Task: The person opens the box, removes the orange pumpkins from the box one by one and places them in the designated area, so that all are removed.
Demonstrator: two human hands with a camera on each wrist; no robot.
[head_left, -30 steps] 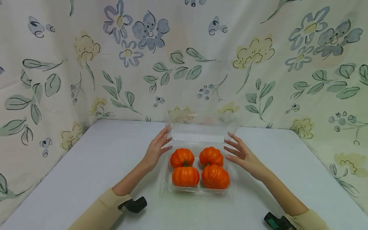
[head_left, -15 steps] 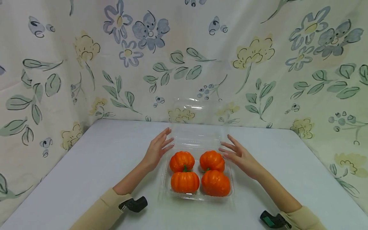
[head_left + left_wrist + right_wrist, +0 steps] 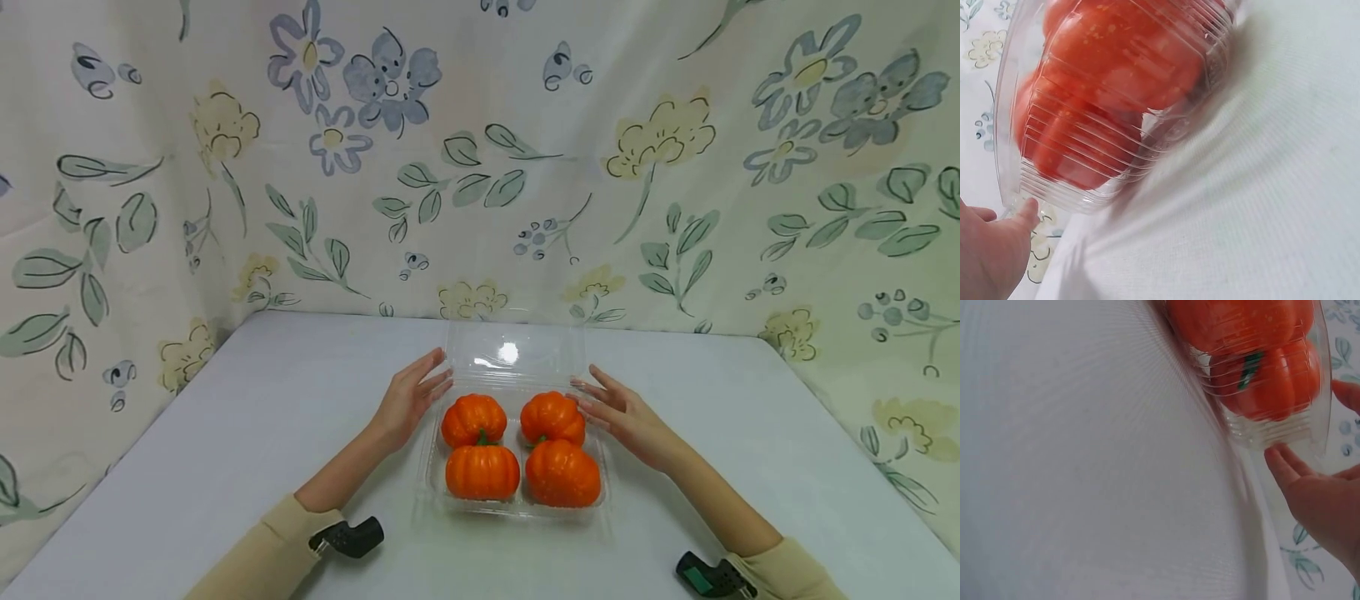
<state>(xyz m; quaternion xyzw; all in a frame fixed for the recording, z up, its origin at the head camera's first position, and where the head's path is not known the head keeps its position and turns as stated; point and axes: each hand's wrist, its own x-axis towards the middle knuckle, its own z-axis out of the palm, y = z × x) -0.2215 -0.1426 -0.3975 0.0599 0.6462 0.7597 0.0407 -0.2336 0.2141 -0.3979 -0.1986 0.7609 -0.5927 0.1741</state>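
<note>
Orange pumpkins (image 3: pixel 483 473) in clear container (image 3: pixel 517 511); left hand (image 3: pixel 406 402) and right hand (image 3: pixel 628 418) loosely outstretched at its sides.

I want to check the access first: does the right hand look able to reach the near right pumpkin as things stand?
Probably yes: the right hand is beside the plastic container, and the lid stands open at the back, so nothing seems to cover the near right pumpkin.

From here I count four orange pumpkins (image 3: pixel 482 472), one clear container (image 3: pixel 517 508), two hands (image 3: pixel 405 406), two black wrist devices (image 3: pixel 360 538).
</note>
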